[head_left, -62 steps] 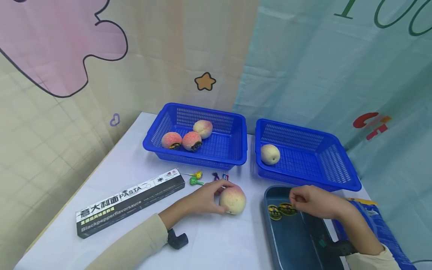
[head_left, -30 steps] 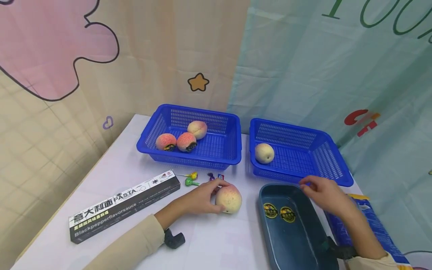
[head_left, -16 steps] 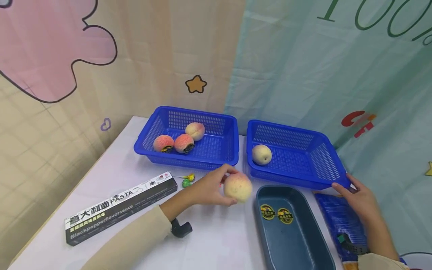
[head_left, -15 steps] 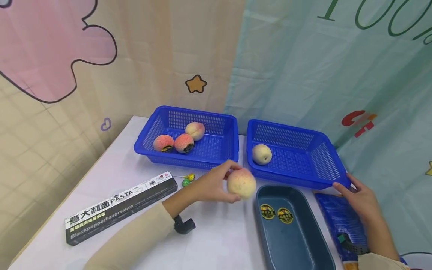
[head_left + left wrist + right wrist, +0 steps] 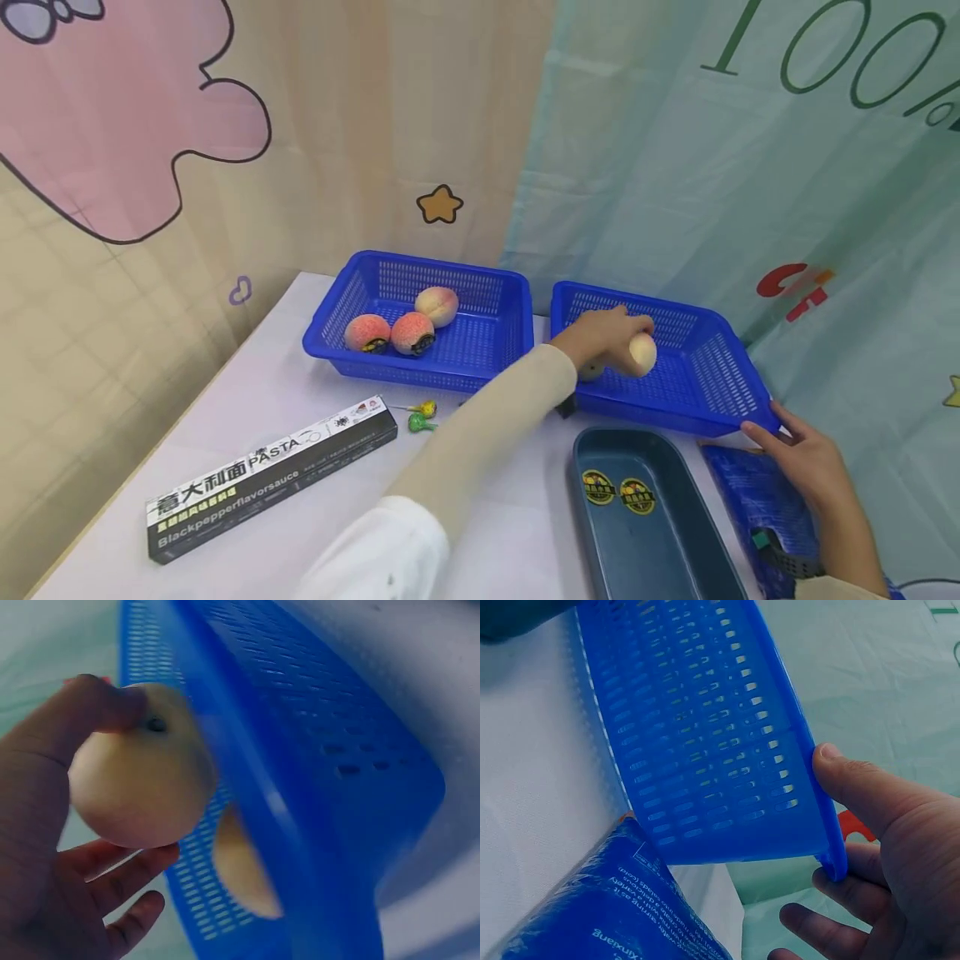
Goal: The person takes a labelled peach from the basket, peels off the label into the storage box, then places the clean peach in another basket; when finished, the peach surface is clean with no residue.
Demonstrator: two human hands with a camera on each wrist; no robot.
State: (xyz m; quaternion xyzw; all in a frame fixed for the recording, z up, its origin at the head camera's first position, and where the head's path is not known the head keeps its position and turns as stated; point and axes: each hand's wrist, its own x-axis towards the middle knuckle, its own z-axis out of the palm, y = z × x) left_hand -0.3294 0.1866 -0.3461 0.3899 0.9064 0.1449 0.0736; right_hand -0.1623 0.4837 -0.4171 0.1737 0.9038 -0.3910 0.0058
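My left hand [image 5: 606, 333] grips a pale peach [image 5: 642, 354] above the right blue basket [image 5: 675, 412]. In the left wrist view the thumb presses near the stem end of the peach [image 5: 142, 787], with fingers beneath it. A second pale peach [image 5: 591, 371] lies in the same basket, partly hidden by my left hand. My right hand [image 5: 813, 467] holds this basket's front right corner. In the right wrist view its thumb lies on the rim [image 5: 819, 780] and the fingers are behind and below.
A left blue basket [image 5: 442, 377] holds three peaches, two with dark stickers. A pasta box [image 5: 277, 479] lies at left, near two lollipops [image 5: 422, 417]. A dark blue tray [image 5: 645, 558] with two round stickers sits in front. Beside it lies a blue packet [image 5: 738, 475].
My left hand has lifted the peach off the table and carried it right and away, over the right basket. My right hand has moved from above the tray to that basket's corner.
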